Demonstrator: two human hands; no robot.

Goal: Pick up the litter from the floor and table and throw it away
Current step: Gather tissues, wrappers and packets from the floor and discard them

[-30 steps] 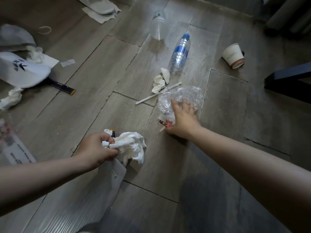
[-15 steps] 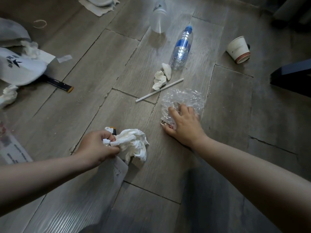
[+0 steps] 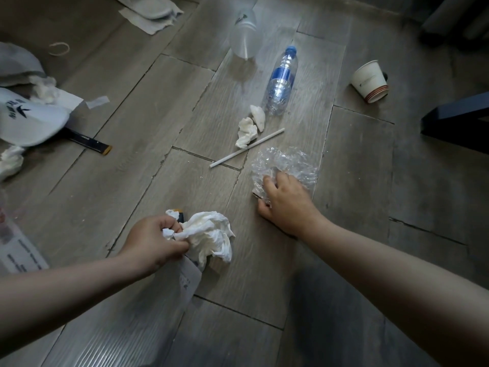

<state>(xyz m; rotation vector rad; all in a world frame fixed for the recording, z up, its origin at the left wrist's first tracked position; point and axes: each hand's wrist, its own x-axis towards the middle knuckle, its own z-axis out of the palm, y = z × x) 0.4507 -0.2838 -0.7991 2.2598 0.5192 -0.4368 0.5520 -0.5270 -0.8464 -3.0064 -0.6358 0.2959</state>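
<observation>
Gathering is where I judge we are, and early in it; my left hand [image 3: 152, 241] is clenched around a crumpled white tissue [image 3: 209, 239] with a slip of paper [image 3: 189, 280] hanging beneath it, held just above the floor [image 3: 132, 144]; my right hand [image 3: 287, 205] lies on a crinkled clear plastic wrapper [image 3: 284, 164], fingers curled into its near edge, though I cannot tell whether they have truly closed on it; the wrapper sits on the floor. Plenty is left: a white straw [image 3: 247, 151] just beside the wrapper; two small tissue wads [image 3: 250, 128] touching the straw's far side; a plastic water bottle [image 3: 281, 82] lying down; a clear cup [image 3: 243, 35] beyond it; a paper cup [image 3: 370, 80] on its side well to the right; more tissue [image 3: 10, 161] and paper at the left edge. No bin shows, so nothing appears thrown away yet.
</observation>
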